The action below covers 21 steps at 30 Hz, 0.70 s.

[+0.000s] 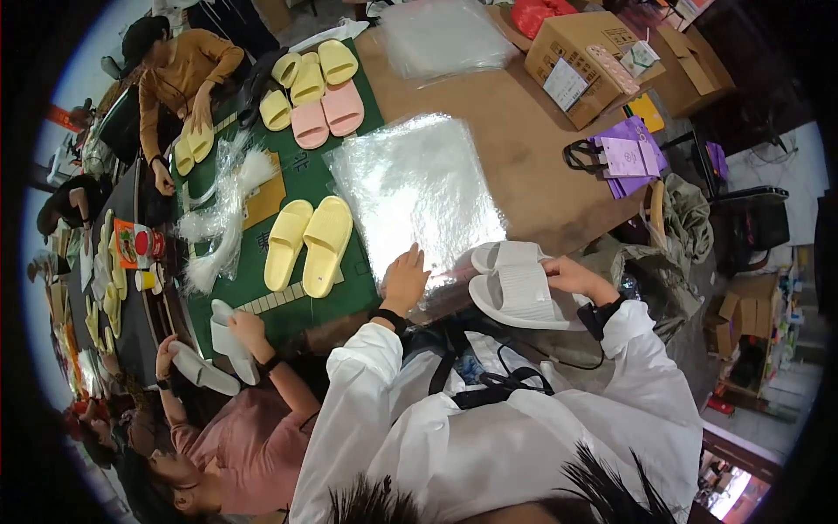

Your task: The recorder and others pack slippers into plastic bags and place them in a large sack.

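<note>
A pair of white ridged slide slippers [517, 297] is gripped in my right hand [578, 281], which has its fingers on the upper straps. They hang at the table's near edge, one partly behind the other. My left hand [405, 278] lies with fingers stretched out on the near edge of a stack of shiny clear plastic bags [410, 183]. To the left of that stack, two pale yellow slippers [307, 246] rest side by side on a green mat [349, 301].
More yellow slippers [307, 83] and pink slippers [327, 113] stand farther back. Beyond lie more clear bags [445, 39], a cardboard box [580, 65] and a purple bag [624, 157]. At left, a co-worker in pink [253, 424] holds grey slippers [231, 345]; another person [188, 70] handles yellow ones.
</note>
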{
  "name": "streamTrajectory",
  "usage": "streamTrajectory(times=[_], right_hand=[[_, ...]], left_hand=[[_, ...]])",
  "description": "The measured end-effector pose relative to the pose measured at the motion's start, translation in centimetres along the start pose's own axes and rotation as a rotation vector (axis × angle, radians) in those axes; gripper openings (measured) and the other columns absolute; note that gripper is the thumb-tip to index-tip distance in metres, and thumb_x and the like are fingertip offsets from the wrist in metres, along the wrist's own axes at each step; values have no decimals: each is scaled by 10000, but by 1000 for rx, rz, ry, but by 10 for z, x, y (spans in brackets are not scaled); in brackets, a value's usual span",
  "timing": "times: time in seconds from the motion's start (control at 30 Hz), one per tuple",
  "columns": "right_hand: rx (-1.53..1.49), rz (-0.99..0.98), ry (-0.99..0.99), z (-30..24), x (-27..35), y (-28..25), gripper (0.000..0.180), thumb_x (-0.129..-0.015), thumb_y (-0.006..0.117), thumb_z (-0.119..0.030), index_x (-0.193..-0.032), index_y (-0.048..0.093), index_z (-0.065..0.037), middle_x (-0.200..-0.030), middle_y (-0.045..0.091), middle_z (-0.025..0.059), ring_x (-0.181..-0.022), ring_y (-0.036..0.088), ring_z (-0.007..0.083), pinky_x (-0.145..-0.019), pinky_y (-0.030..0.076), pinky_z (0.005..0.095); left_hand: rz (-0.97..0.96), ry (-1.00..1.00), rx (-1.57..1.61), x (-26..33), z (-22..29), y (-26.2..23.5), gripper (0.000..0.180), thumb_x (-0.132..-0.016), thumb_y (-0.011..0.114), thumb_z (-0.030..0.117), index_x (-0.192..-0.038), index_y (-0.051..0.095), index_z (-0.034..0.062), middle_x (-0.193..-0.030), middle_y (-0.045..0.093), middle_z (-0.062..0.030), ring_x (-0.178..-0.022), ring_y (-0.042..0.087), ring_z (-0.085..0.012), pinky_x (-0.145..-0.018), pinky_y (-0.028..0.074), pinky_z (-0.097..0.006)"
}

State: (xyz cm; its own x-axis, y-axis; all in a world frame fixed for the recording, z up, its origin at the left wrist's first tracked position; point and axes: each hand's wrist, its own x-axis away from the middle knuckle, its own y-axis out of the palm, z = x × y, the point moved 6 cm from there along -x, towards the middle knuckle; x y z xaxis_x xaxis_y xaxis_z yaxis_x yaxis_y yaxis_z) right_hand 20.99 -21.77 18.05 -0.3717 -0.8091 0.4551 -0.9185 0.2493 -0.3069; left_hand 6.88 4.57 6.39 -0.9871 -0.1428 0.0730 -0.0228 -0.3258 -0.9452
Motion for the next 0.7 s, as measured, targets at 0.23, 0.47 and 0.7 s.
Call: streamTrajectory(times=[0.23,0.47,0.7], right_hand=[[62,-4,-6,13,-3,22,189,-779,584,-146,-888,611,6,-806,590,69,-718,532,125,-694,436,273],[74,-47,-46,1,-3,23,185,-795,581,-137,-913,616,1,-859,600,35,-765,538,109,-717,436,268],[-319,65,-66,-12,16,-2,213,-824,570,-108,-986,622,21,-969,605,-8,-872,530,83,-792,427,254]], left_hand=[[-20,-51,-97,-10,-1,-9,313,-792,529,164,-1095,581,107,-1132,537,-62,-967,533,-235,-806,418,-388],[96,-86,41,-15,-15,-15,181,-843,518,214,-844,645,85,-793,624,-119,-745,578,-313,-703,459,-396],[274,-368,477,-31,-17,-47,188,-864,492,176,-868,601,22,-801,622,-184,-755,592,-354,-665,459,-406]])
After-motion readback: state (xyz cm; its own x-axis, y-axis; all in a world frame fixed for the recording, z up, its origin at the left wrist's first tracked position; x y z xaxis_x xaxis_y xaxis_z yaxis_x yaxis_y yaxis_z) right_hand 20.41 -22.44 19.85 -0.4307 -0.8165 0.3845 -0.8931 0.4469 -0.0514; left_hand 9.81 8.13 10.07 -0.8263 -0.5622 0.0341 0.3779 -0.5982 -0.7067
